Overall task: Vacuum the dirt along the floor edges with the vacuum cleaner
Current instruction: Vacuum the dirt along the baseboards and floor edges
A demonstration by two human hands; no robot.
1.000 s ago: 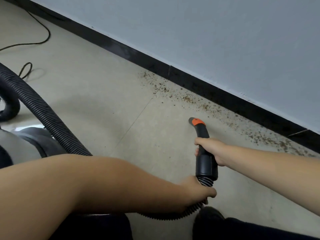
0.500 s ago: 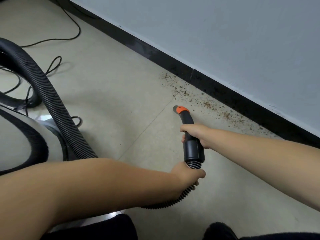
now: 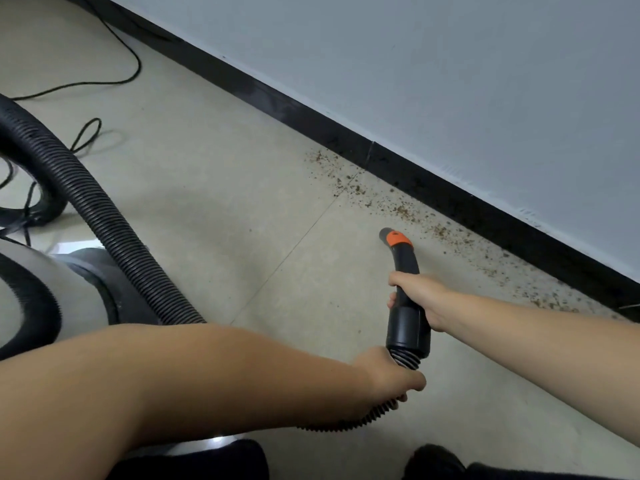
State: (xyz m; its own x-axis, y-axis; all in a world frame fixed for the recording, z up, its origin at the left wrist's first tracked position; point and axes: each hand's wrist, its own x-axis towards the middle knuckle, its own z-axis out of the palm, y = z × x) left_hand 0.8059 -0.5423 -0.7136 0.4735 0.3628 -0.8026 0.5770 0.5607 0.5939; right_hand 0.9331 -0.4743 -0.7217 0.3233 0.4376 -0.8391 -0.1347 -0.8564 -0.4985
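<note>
A black curved vacuum nozzle [image 3: 404,261] with an orange collar points at the floor a short way from the wall. My right hand [image 3: 419,297] grips its handle from the right. Just below it, my left hand [image 3: 388,377] holds the ribbed black hose [image 3: 114,223] where it joins the handle. Brown dirt [image 3: 401,211] is scattered in a band along the black baseboard [image 3: 433,188], beyond and to the right of the nozzle tip. The grey vacuum cleaner body [image 3: 45,292] stands at the left.
A thin black power cord [image 3: 114,79] loops over the beige tiled floor at the upper left. The pale wall [image 3: 450,81] rises above the baseboard. My dark shoes [image 3: 436,460] show at the bottom edge.
The nozzle swung left away from the dirt half a second ago, then came back to the right; its tip now lies close to the dirt band again.
</note>
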